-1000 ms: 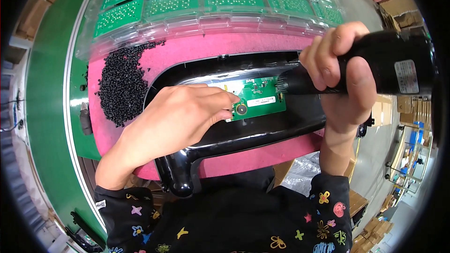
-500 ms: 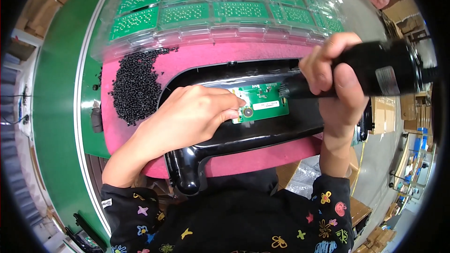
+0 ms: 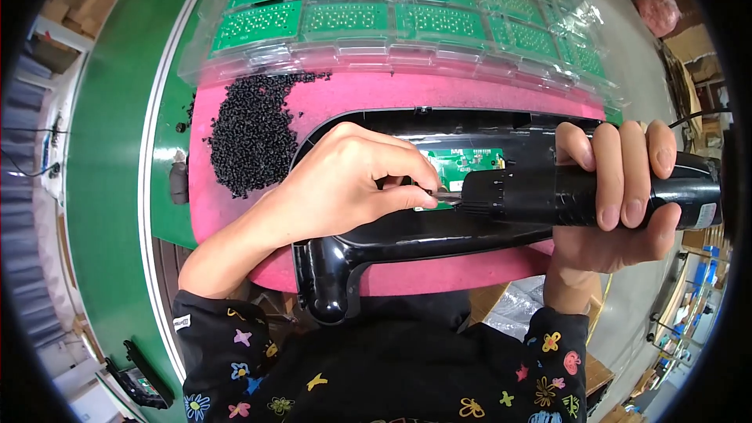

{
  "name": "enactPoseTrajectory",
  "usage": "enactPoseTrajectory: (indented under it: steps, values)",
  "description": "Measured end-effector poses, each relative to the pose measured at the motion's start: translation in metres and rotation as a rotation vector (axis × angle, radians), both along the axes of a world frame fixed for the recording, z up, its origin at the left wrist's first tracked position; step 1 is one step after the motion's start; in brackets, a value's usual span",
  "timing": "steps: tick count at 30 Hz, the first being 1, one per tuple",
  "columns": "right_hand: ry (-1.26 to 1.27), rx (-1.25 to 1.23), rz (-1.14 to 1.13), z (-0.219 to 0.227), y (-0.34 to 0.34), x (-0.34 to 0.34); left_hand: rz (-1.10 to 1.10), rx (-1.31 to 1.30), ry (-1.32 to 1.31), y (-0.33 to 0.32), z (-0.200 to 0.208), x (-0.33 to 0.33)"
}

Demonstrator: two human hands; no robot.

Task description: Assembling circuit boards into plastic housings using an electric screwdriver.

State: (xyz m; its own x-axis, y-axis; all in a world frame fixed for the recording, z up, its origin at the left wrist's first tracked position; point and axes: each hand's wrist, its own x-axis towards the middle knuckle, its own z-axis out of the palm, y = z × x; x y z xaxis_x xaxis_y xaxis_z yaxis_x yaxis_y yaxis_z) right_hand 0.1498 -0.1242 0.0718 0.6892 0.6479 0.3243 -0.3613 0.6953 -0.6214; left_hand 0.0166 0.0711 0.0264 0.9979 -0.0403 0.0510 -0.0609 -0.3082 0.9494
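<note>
An electric screwdriver (image 3: 521, 196), black and thick-bodied, lies level in my right hand (image 3: 623, 180), whose fingers wrap round it. Its metal bit (image 3: 448, 198) points left. At the bit's tip, the thumb and forefinger of my left hand (image 3: 345, 176) pinch a tiny dark piece, apparently a screw, mostly covered by the fingertips. Below the hands, a green circuit board (image 3: 468, 159) rests inside a long black plastic housing (image 3: 439, 241); the left hand and the screwdriver cover parts of the board.
A heap of small black screws (image 3: 252, 137) lies on the pink mat (image 3: 407, 276), left of the housing. Beyond the mat stand clear plastic trays (image 3: 368, 55) holding several green circuit boards. A dark lump (image 3: 179, 182) sits on the green table (image 3: 110, 188).
The screwdriver has turned level and its bit has come to my left fingertips. My left hand has lifted off the board's edge into a pinch. The whole view has shifted slightly.
</note>
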Motion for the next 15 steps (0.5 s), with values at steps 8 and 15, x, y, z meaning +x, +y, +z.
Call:
enactPoseTrajectory:
  steps: [8, 15]
  values:
    - [-0.055, 0.004, -0.001, -0.004, 0.002, -0.005, -0.029, 0.102, -0.027, -0.002, -0.002, -0.002]
    - [-0.318, -0.180, -0.035, -0.015, 0.002, 0.009, 0.050, 0.379, -0.072, -0.002, -0.005, -0.006]
